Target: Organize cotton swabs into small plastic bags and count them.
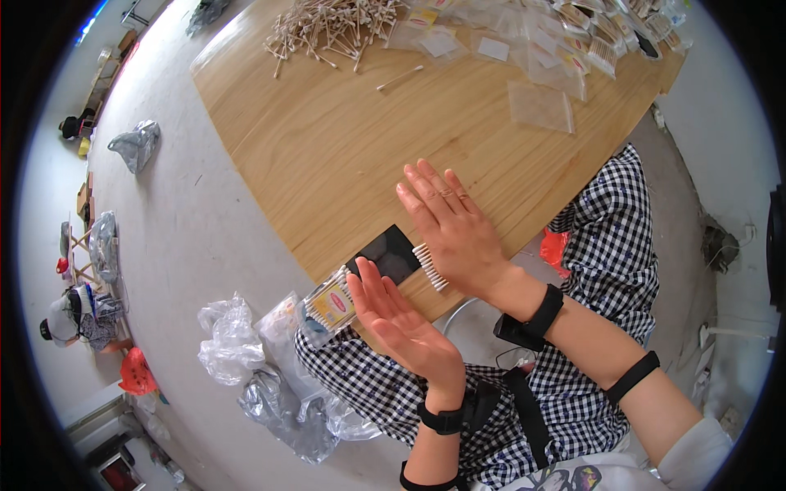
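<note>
My right hand (pixel 458 237) hovers or rests over the near part of the wooden table, back upward and fingers stretched out. A neat row of cotton swabs (pixel 430 268) shows beside the edge of that palm; whether they touch cannot be told. My left hand (pixel 405 331) is turned palm inward with fingers extended and nothing in it, at the table's near corner. Close to its fingertips lies a dark flat rectangle (pixel 385 255). A clear packet of cotton swabs (pixel 331 301) with a yellow and red label sits just left of my left fingers.
On the wooden table (pixel 327 164), a heap of loose cotton swabs (pixel 327 33) lies far back, with one stray swab (pixel 400 78). Clear bags (pixel 540 106) and filled packets (pixel 602 53) cover the far right. Plastic bags (pixel 229 340) are at lower left; another person (pixel 78 315) is far left.
</note>
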A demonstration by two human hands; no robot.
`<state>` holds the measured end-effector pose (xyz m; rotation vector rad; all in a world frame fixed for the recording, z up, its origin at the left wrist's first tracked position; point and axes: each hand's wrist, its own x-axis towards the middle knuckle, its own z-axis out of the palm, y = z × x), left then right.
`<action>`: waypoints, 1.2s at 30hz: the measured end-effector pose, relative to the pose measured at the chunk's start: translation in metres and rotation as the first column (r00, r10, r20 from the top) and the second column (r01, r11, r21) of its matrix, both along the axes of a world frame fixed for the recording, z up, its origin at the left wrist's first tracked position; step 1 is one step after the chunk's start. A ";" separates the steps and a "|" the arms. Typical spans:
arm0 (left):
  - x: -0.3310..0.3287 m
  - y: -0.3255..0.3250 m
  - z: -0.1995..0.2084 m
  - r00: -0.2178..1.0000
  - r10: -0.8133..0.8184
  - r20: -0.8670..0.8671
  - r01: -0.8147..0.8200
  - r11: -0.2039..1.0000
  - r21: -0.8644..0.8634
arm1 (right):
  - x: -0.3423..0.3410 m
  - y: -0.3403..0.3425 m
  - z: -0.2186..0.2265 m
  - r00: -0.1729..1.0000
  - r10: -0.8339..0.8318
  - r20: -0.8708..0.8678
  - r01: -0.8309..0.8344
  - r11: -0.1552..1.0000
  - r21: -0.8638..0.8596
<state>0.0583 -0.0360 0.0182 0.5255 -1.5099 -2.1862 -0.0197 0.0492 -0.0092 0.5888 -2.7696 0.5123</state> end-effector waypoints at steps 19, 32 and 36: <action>-0.020 -0.008 -0.006 0.994 0.069 -0.080 -0.056 0.986 0.159 | -0.013 -0.032 -0.007 0.992 0.124 -0.030 -0.124 0.992 0.003; -0.037 -0.127 -0.008 0.802 0.239 0.548 0.364 0.533 -0.764 | -0.021 -0.052 -0.012 0.983 0.183 -0.016 -0.183 0.980 -0.075; -0.041 -0.128 -0.024 0.832 0.221 0.509 0.295 0.602 -0.742 | -0.022 -0.062 -0.014 0.980 0.198 -0.031 -0.199 0.978 -0.057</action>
